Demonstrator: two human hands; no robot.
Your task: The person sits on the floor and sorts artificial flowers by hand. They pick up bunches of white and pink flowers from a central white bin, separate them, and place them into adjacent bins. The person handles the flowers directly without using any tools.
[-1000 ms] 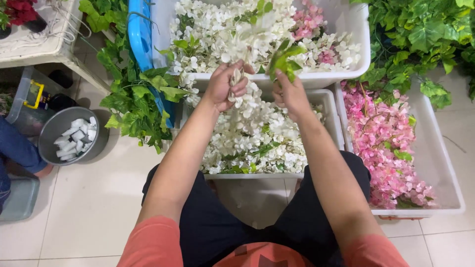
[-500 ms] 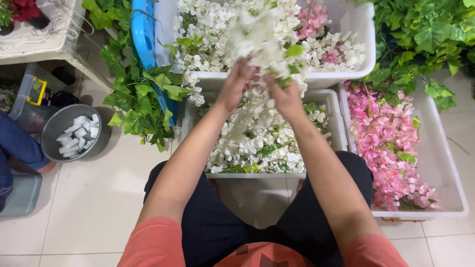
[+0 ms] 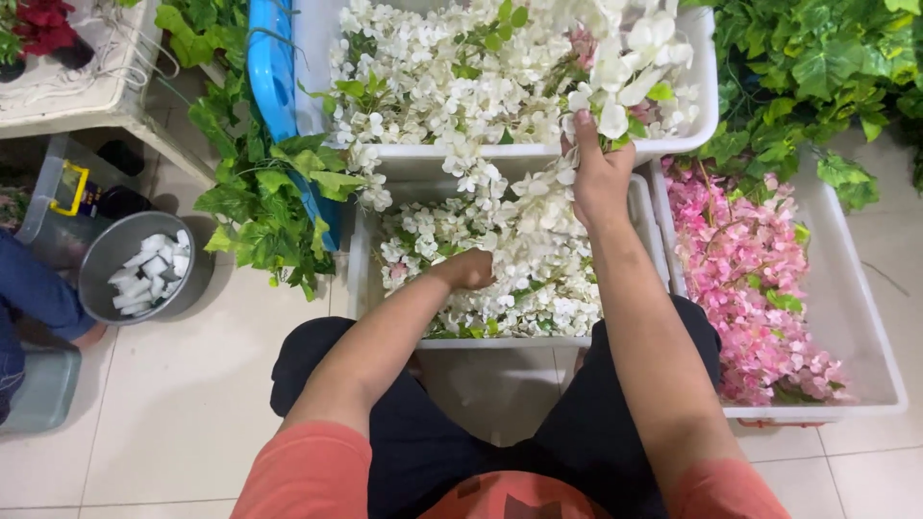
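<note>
My right hand (image 3: 598, 173) grips a sprig of white artificial flowers (image 3: 620, 72) and holds it up over the far white bin (image 3: 538, 154), which is heaped with white blossoms and green leaves. My left hand (image 3: 468, 269) reaches down into the near white bin (image 3: 361, 250), full of white flower stems (image 3: 519, 259); its fingers are buried among the blossoms, so whether it grips a stem is hidden.
A white bin of pink flowers (image 3: 745, 279) stands at the right. Green leafy garlands (image 3: 260, 207) and a blue bin edge (image 3: 269, 77) lie at the left, more foliage (image 3: 817, 67) at the top right. A grey bucket (image 3: 144, 269) with white pieces and another person's leg (image 3: 34, 288) are at the far left.
My right hand has carried the white sprig up and to the right. My left hand has let go of it and dropped into the near bin's blossoms.
</note>
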